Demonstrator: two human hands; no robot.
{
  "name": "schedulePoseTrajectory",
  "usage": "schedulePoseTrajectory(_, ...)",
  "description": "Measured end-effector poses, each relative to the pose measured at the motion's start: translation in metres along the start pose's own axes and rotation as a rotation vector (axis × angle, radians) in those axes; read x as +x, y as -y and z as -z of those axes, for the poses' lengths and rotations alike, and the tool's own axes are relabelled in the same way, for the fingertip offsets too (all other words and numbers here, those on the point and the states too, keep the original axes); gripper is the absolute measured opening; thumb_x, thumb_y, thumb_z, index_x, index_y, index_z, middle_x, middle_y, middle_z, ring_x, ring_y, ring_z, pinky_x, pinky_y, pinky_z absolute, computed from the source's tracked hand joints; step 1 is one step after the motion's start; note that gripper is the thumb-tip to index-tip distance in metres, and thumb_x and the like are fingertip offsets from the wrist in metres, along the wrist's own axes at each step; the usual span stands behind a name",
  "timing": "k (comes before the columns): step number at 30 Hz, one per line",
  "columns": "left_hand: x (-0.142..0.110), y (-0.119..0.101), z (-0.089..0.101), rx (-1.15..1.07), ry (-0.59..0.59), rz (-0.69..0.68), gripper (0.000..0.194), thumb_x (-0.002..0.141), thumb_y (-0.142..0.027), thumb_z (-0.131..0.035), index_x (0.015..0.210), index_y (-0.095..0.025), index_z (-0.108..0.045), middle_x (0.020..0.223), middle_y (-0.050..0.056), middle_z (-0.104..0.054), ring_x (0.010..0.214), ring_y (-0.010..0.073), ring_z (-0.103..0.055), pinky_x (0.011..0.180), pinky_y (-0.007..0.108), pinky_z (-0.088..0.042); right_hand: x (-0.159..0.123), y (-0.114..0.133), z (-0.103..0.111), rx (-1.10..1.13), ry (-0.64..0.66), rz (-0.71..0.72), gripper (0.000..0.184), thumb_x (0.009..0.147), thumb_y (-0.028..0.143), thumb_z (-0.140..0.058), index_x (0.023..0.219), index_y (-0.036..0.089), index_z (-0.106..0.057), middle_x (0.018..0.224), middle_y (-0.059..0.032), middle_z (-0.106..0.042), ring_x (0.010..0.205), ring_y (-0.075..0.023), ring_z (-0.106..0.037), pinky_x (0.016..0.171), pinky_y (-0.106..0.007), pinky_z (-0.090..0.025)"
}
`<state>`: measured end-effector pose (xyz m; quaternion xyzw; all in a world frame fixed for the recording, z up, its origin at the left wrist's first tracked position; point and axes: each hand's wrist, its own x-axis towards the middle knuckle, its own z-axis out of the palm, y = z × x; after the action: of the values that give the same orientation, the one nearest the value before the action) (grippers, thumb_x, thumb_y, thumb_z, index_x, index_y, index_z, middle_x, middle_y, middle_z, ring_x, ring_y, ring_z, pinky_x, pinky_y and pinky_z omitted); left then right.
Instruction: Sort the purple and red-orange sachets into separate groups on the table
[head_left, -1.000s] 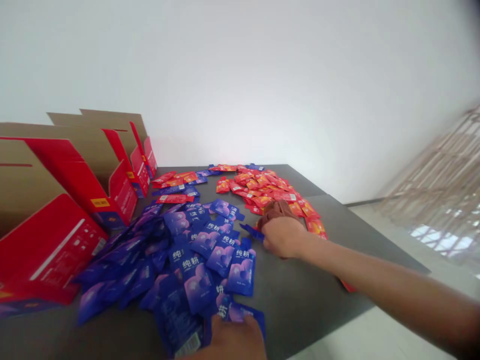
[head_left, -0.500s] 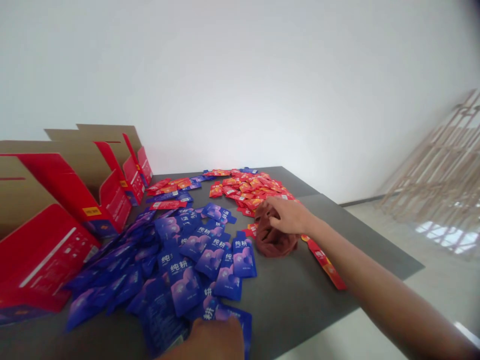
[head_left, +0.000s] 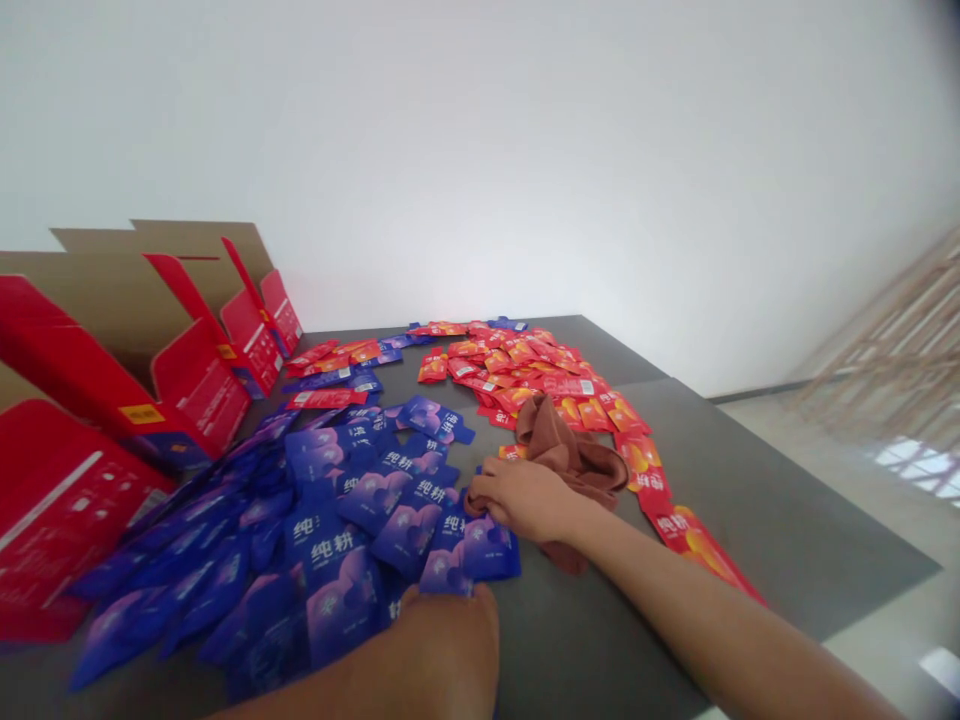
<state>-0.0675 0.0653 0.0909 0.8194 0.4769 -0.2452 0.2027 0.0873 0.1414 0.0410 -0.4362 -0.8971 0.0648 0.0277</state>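
My right hand (head_left: 525, 497) lies on the dark table (head_left: 750, 480) with its fingers closed on the near edge of a brown cloth (head_left: 577, 455), right beside the blue sachets (head_left: 360, 510). The cloth bunches up behind the hand, against the red sachets (head_left: 525, 375). My left hand (head_left: 427, 655) sits at the bottom edge, resting on the nearest blue sachets; only its back shows and its fingers are hidden.
Several open red cardboard boxes (head_left: 172, 360) stand along the left side of the table. Red sachets trail down the right toward the table's near edge (head_left: 697, 545). A white wall rises behind; a wooden rack (head_left: 892, 360) stands at the right on the floor.
My right hand has drawn back toward me and left, from the top of the cloth to its near edge by the blue sachets. The view shifted slightly.
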Motion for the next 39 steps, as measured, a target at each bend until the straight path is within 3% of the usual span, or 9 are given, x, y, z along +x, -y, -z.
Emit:
schedulePoseTrajectory(3,0.011,-0.006,0.005,0.037,0.032,-0.019,0.064,0.077,-0.010,-0.060,0.139,-0.014,-0.045,0.118,0.023,-0.067,0.109,0.0391,-0.062,0.093,0.058,-0.045,-0.004,-0.002,0.006,0.047,0.046,0.018,0.023,0.093,0.022,-0.047,0.106,0.023,-0.065,0.099,-0.0053,-0.060,0.087,-0.0168,-0.057,0.073,-0.027,-0.038)
schedulePoseTrajectory(8,0.027,-0.015,-0.005,0.059,-0.072,0.029,0.064,0.087,-0.023,-0.055,0.146,-0.019,-0.032,0.145,0.024,-0.044,0.128,0.0411,-0.046,0.103,0.062,-0.035,-0.013,-0.014,0.018,0.205,0.018,0.067,0.022,0.094,0.022,-0.048,0.103,0.023,-0.068,0.098,-0.0038,-0.064,0.090,-0.0160,-0.058,0.075,-0.025,-0.039)
schedulePoseTrajectory(12,0.042,-0.022,-0.028,0.009,-0.109,0.092,0.096,0.065,-0.041,-0.082,0.146,-0.027,-0.032,0.151,0.022,-0.034,0.135,0.0485,-0.031,0.104,0.071,-0.027,-0.021,-0.019,0.027,0.114,-0.001,-0.043,0.022,0.093,0.022,-0.048,0.095,0.022,-0.070,0.095,-0.0046,-0.065,0.085,-0.0174,-0.059,0.069,-0.027,-0.037)
schedulePoseTrajectory(16,0.042,-0.029,-0.036,0.006,-0.065,0.124,0.104,0.056,-0.030,-0.088,0.144,-0.033,-0.033,0.155,0.019,-0.024,0.135,0.0504,-0.027,0.105,0.071,-0.027,-0.022,-0.004,0.022,0.157,0.051,0.062,0.019,0.093,0.022,-0.048,0.095,0.021,-0.067,0.095,-0.0037,-0.063,0.081,-0.0155,-0.058,0.067,-0.026,-0.036)
schedulePoseTrajectory(21,0.031,-0.032,-0.042,0.075,-0.199,0.163,0.065,0.083,-0.007,-0.053,0.140,-0.036,-0.039,0.153,0.013,-0.031,0.132,0.0462,-0.034,0.102,0.063,-0.039,-0.012,-0.002,0.002,0.217,0.009,0.100,0.016,0.094,0.019,-0.046,0.102,0.021,-0.059,0.098,-0.0029,-0.059,0.082,-0.0141,-0.056,0.068,-0.025,-0.037)
schedulePoseTrajectory(27,0.033,-0.034,-0.058,0.139,-0.319,0.234,0.067,0.082,0.002,-0.044,0.134,-0.040,-0.045,0.148,0.012,-0.040,0.129,0.0447,-0.039,0.099,0.060,-0.043,-0.007,-0.012,-0.001,0.110,-0.059,-0.043,0.016,0.092,0.015,-0.047,0.099,0.017,-0.060,0.100,-0.0062,-0.059,0.090,-0.0157,-0.056,0.076,-0.026,-0.039)
schedulePoseTrajectory(34,0.032,-0.043,-0.066,0.218,-0.392,0.245,0.061,0.085,-0.001,-0.046,0.134,-0.037,-0.047,0.142,0.018,-0.048,0.125,0.0460,-0.044,0.095,0.059,-0.046,-0.020,0.001,0.013,0.324,0.092,0.302,0.017,0.093,0.022,-0.051,0.089,0.020,-0.067,0.093,-0.0029,-0.063,0.092,-0.0149,-0.056,0.076,-0.024,-0.039)
schedulePoseTrajectory(36,0.032,-0.044,-0.068,0.246,-0.415,0.250,0.061,0.085,-0.001,-0.045,0.135,-0.037,-0.045,0.140,0.019,-0.051,0.123,0.0451,-0.047,0.095,0.058,-0.047,-0.017,-0.008,0.011,0.317,0.078,0.251,0.018,0.094,0.022,-0.051,0.086,0.019,-0.067,0.091,-0.0027,-0.063,0.089,-0.0147,-0.056,0.074,-0.023,-0.039)
schedulePoseTrajectory(39,0.034,-0.045,-0.071,0.268,-0.440,0.260,0.062,0.085,0.000,-0.043,0.135,-0.037,-0.045,0.138,0.019,-0.053,0.122,0.0437,-0.049,0.094,0.056,-0.048,-0.013,-0.021,0.008,0.184,0.001,0.012,0.019,0.093,0.019,-0.049,0.088,0.019,-0.068,0.089,-0.0035,-0.063,0.082,-0.0148,-0.056,0.072,-0.025,-0.037)
